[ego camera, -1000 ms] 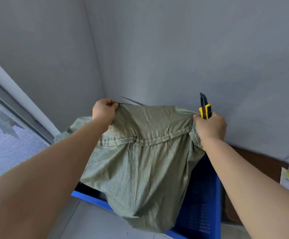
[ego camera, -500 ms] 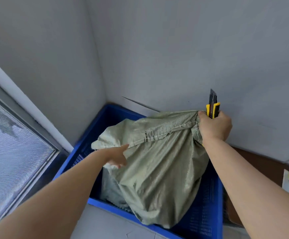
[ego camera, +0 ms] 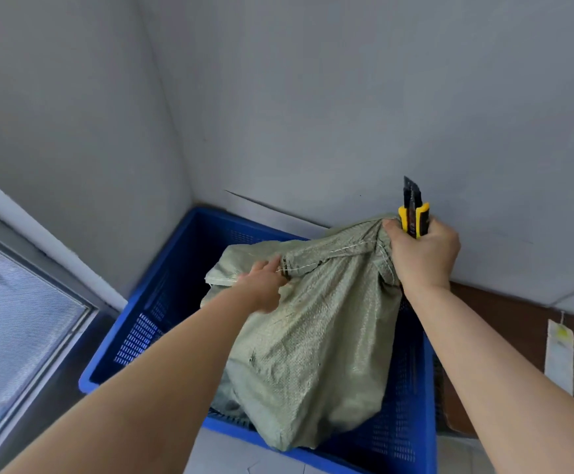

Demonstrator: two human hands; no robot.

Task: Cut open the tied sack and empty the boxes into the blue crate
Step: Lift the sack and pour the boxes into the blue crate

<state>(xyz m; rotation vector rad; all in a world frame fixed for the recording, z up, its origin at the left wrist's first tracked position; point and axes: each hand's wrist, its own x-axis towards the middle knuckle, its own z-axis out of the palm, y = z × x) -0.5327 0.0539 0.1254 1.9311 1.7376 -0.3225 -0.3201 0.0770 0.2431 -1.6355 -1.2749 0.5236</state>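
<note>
While the right hand [ego camera: 422,254] holds the top right corner of the green woven sack [ego camera: 313,354] up, the rest of the sack slumps inside the blue crate [ego camera: 162,302].

Head view:
- Right grip: closed tight round the bunched sack corner and round a yellow-black utility knife [ego camera: 414,213] in the same fist. Blade end points up, clear of the cloth, close to the grey wall [ego camera: 347,97].
- Left hand [ego camera: 265,285]: on the sack's top edge at the white stitched seam, left of middle. Fingertips are buried in a fold, so I cannot tell whether that grip is pinching the cloth or just lying on it.
- Sack: fills the crate's right half, bulging, with its lower end lapping over the crate's near rim. The seam runs across the top between the two hands. Contents are not visible.
- Crate: perforated walls, sitting on the floor in the room corner, far side toward the wall. Its left half is open and dark inside.
- Window [ego camera: 15,319] at far left.
- Right of the crate is a brown panel [ego camera: 504,319] with a white tag [ego camera: 559,357] hanging in front of it.
</note>
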